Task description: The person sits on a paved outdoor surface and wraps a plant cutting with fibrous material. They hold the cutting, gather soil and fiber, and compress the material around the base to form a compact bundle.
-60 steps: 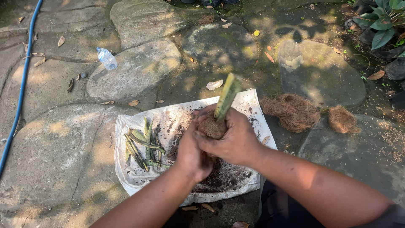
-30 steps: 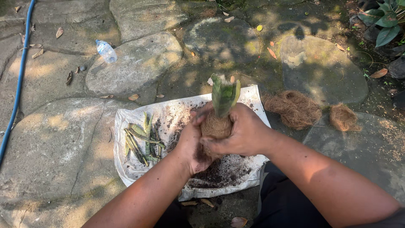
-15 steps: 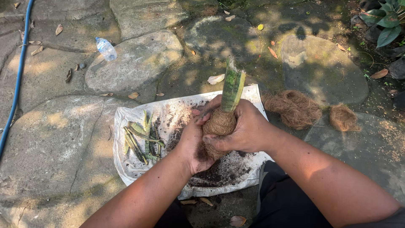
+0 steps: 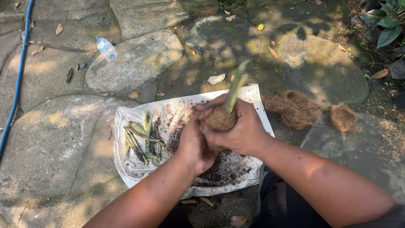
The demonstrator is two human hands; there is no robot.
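Observation:
Both hands wrap a brown coconut-fibre ball [image 4: 220,119] with a green plant cutting [image 4: 234,89] sticking up out of it. My left hand [image 4: 193,143] cups the ball from below and the left. My right hand [image 4: 240,128] clasps it from the right and over the top. The ball is held above a white plastic sheet [image 4: 135,169] spread on the stone ground. Dark soil [image 4: 228,166] is scattered on the sheet under my hands. Several green cuttings [image 4: 141,137] lie on the sheet's left part.
Two clumps of loose coconut fibre [image 4: 294,109] [image 4: 344,118] lie right of the sheet. A plastic bottle [image 4: 106,48] rests on a flat stone at the back left. A blue hose [image 4: 19,76] runs along the left edge. Leafy plants [image 4: 386,21] grow at the top right.
The fibre ball has been turned and squeezed between both hands. The green cutting swung from leaning right to upright and leans right again. My hands stayed over the sheet.

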